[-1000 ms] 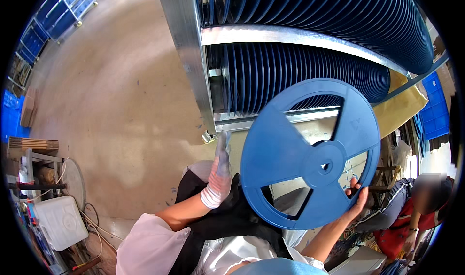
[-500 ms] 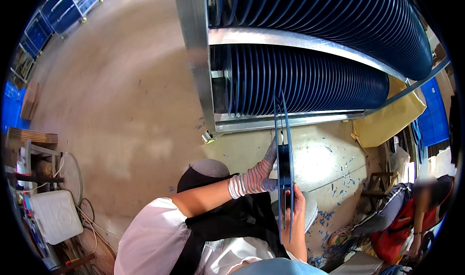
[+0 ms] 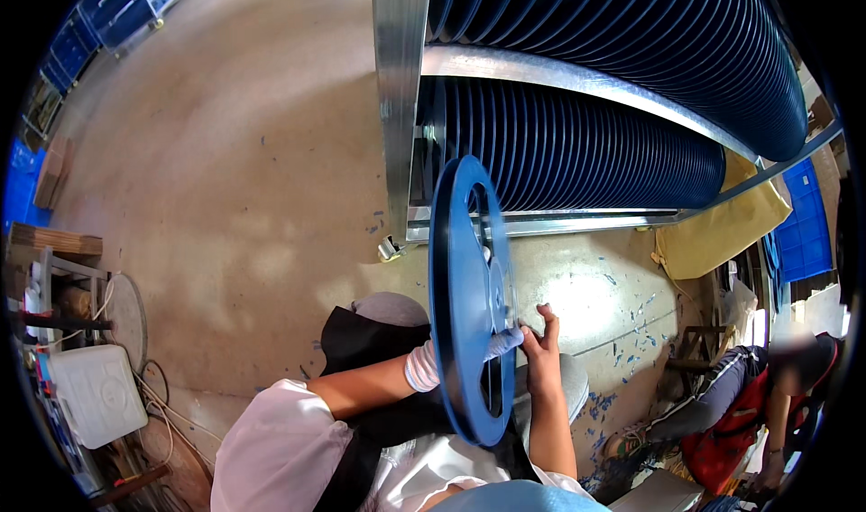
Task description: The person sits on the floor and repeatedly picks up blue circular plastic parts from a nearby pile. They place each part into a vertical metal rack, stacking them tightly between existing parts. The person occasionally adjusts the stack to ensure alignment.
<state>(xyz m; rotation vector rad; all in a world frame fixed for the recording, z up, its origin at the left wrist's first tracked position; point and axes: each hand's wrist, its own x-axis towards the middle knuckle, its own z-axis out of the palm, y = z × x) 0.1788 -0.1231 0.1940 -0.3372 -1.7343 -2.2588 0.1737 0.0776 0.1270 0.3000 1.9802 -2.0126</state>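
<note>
A blue reel (image 3: 465,332) with round cut-outs stands upright in front of my body, its right face turned partly into view. My left hand (image 3: 503,341), in a striped glove, is closed on it; its fingertips show on the reel's right side, while the palm is hidden behind the flange. Bare and just right of the reel, my right hand (image 3: 543,354) has its fingers apart, with one finger pointing up. Its thumb side is close to the gloved fingertips; whether they touch I cannot tell. Nothing shows in this hand.
Ahead is a metal rack (image 3: 401,106) carrying rows of blue reels (image 3: 577,147). A yellow cloth (image 3: 722,228) hangs by its right end, near a blue crate (image 3: 803,219). Blue scraps (image 3: 604,404) litter the floor. Another person (image 3: 749,413) crouches at right. A white container (image 3: 97,395) stands left.
The reel has turned from nearly edge-on to show its right face, and moved left. My right hand has let go of its lower rim and moved up. The rack appears farther right.
</note>
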